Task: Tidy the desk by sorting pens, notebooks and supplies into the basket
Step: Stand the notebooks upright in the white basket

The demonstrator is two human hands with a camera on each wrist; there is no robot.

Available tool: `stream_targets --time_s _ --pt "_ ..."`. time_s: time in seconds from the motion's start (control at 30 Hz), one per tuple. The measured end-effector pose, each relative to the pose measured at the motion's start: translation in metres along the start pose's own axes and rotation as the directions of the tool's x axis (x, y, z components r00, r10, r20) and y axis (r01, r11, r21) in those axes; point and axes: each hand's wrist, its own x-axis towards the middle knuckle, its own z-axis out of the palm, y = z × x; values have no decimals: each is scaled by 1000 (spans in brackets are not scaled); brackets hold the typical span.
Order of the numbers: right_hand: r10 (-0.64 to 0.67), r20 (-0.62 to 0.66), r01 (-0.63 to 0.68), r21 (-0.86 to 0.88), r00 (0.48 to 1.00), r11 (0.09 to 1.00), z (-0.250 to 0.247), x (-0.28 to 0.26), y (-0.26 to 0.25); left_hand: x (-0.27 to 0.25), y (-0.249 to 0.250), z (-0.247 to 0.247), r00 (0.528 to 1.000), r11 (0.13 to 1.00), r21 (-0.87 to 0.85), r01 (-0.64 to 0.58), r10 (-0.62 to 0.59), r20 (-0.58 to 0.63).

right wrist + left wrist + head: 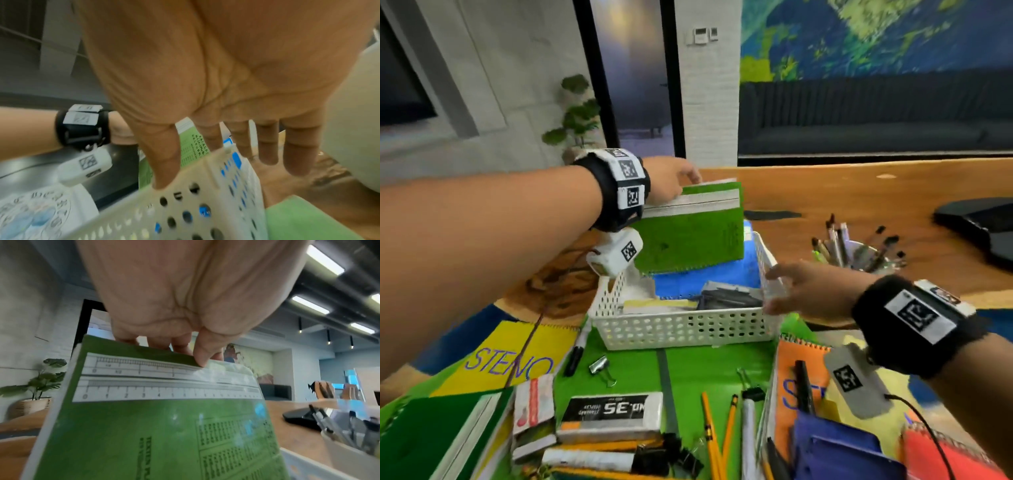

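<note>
Head view: we log the white basket mid-bench, open wood bench at its 1 o'clock; inside lie a blue notebook and dark items. Left hand grasps the green notebook by its top edge, tilted over the basket.

Left wrist: thumb and fingers pinch that edge.

Right wrist: right hand released, fingers spread at the basket's corner.

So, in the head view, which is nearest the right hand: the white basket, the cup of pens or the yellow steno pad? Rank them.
1. White basket: at the right hand's fingertips.
2. Cup of pens: just behind the hand.
3. Yellow steno pad: far left, beyond the basket.
</note>
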Motion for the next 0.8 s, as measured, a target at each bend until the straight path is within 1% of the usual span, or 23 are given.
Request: stream_targets --time_s 0.07,0.17,0.23,0.3,0.33,0.4,0.53,0.7,0.8 --pt "-41 41 43 -65 998 997 9 3 7 11 13 12 999 999 32 -31 30 44" --pt "-73 45 77 -82 996 994 13 6 11 20 29 31 988 998 51 -48 39 149" --pt "-92 36 95 -73 995 993 14 6 13 24 37 45 968 996 91 -11 -12 250" --pt "-113 27 114 -57 993 992 15 6 14 27 40 56 951 985 171 13 -65 301" --pt "-120 23 121 -52 993 991 15 7 14 27 41 60 949 978 209 11 -76 307" --pt "-123 13 123 -32 992 992 14 7 15 30 42 67 953 972 234 -2 -69 295" --pt "-128 2 128 9 992 992 15 4 13 31 41 72 972 970 242 34 -88 217" --pt "-114 0 114 34 993 993 16 2 13 34 41 70 964 963 268 -18 -55 261" --pt "-110 7 110 39 994 993 17 3 14 31 40 57 974 958 286 -21 -45 223"
